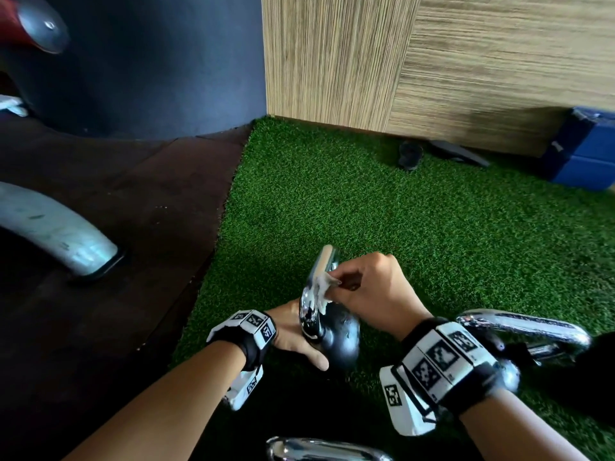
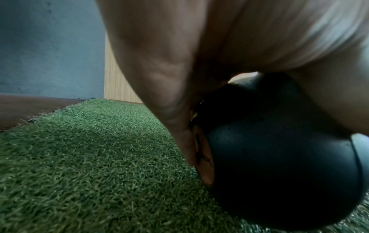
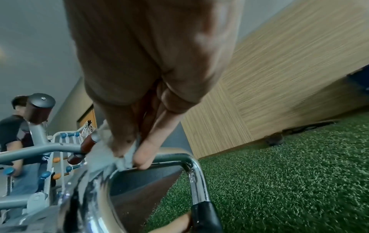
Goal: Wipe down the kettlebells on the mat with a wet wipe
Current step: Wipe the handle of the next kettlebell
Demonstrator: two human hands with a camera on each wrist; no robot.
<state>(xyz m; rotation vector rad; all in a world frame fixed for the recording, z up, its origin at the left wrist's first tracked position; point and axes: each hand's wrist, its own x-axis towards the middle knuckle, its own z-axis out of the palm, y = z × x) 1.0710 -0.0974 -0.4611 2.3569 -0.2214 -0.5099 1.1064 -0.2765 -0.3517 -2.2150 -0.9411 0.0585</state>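
Note:
A kettlebell (image 1: 339, 341) with a black ball and a chrome handle (image 1: 314, 294) lies tilted on the green turf mat (image 1: 432, 211). My left hand (image 1: 296, 337) cups the ball from the left, fingers and thumb wrapped round it; the left wrist view shows the fingers (image 2: 189, 141) pressed against the black ball (image 2: 279, 157). My right hand (image 1: 366, 287) pinches a crumpled white wet wipe (image 1: 324, 287) against the handle. In the right wrist view the wipe (image 3: 103, 157) is bunched over the chrome handle (image 3: 191, 162) under the fingertips (image 3: 141, 156).
A second kettlebell's chrome handle (image 1: 522, 327) lies right of my right wrist, a third (image 1: 319, 450) at the bottom edge. A grey machine leg (image 1: 66, 241) stands on dark flooring to the left. Blue pads (image 1: 582, 154) and small black objects (image 1: 411, 154) sit by the wooden wall. A person (image 3: 14, 126) stands at a machine.

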